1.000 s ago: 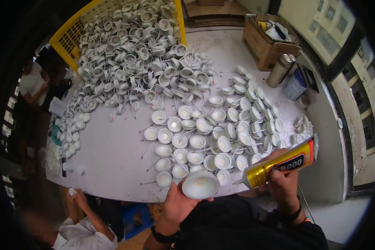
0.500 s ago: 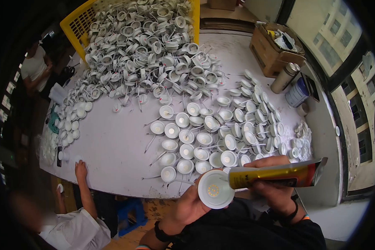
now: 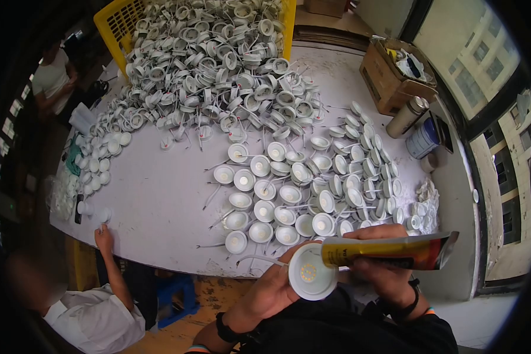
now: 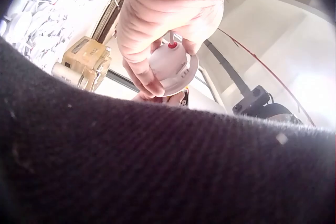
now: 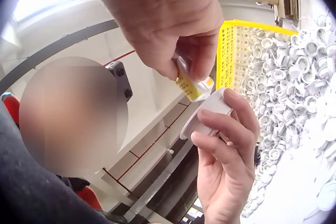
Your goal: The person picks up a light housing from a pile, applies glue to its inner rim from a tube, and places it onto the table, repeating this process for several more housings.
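Observation:
My left hand holds a white round LED downlight by its rim and back, its face with yellow LED dots turned up toward the head view. A wire trails from its left side. In the left wrist view the fingers curl round the downlight's back, where a red spot shows. My right hand grips a yellow, black and red glue tube, held nearly level. The tube's narrow end overlaps the upper right of the downlight's face. In the right wrist view the tube's end points down at the downlight.
Many finished-looking downlights stand in rows on the white table. Behind lies a heap of white housings spilling from a yellow crate. A cardboard box, a steel flask and a blue-white can stand right. Another person sits at left.
The tube swings level and its end comes over the downlight, which turns face up and shifts right. The seated person's hand has reached onto the table edge. Lately only slight movement shows.

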{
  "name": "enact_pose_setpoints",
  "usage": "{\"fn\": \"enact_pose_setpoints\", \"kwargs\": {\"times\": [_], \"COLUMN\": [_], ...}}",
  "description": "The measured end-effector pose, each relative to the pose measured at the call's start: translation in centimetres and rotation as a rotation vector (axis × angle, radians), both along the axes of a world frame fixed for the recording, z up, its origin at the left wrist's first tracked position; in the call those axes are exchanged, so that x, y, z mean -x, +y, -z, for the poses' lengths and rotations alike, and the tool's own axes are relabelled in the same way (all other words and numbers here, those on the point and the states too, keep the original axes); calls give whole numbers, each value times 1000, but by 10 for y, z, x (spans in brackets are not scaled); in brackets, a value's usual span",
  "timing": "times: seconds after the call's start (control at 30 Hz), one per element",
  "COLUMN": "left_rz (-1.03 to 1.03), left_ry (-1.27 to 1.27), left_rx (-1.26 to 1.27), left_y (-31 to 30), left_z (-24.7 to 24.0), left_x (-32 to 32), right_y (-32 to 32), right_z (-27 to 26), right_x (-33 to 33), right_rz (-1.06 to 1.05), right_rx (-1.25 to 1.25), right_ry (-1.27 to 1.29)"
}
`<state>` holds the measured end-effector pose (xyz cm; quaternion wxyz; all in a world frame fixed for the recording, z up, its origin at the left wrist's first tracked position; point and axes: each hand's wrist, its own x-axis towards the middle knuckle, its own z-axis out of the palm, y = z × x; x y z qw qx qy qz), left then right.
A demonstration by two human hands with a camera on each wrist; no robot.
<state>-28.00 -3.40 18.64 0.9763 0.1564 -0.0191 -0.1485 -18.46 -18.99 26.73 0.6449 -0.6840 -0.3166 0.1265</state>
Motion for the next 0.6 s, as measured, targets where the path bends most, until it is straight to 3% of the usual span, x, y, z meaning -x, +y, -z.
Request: {"fn": "enact_pose_setpoints", "kwargs": {"times": [0.17,0.37,0.47,0.53,0.6], "left_rz": [-12,21,32,30,-59], "left_ry": [3,15,10,4,37], "left_rx": [-14,33,67,74,-30], "left_y": [-2,-2,-1,-1,0], "left_z": [-3,0,4,3,0], "left_x": [-3,-5,-7,-7,-8], "right_y": [-6,-1,3,2,1], "right_z": [1,5,-1,-15,-11], "right_x": [-4,3,-5,-9,-11], "right_rz": [-40,-72,-142,-150,-84], "right_rx": [136,-58,-40,230,240], "right_ry": [-124,128,-50,-233,-257]}}
